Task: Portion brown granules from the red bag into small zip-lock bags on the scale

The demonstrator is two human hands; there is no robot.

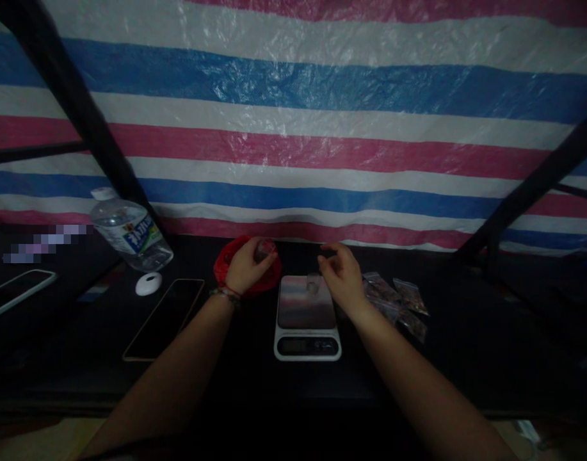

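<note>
My left hand (pixel 248 267) is over a red plastic bag (pixel 221 259), its fingers closed around a small see-through thing (pixel 265 250) that looks reddish against the bag. What that thing is, I cannot make out. To the right of the bag, a white kitchen scale (pixel 306 352) with a shiny plate lies flat on the black table. A small clear cup (pixel 313 283) stands near the far right of the plate. Beside it, my right hand (pixel 342 275) is held with thumb and fingers apart, and nothing shows between them.
Several small clear zip bags (pixel 411 296) with brownish contents lie right of my right hand. On the left are a phone (pixel 166 323), a white oval case (pixel 148 283), a large clear bottle (pixel 132 234) and another phone (pixel 19 291). A striped plastic sheet (pixel 312 153) hangs behind.
</note>
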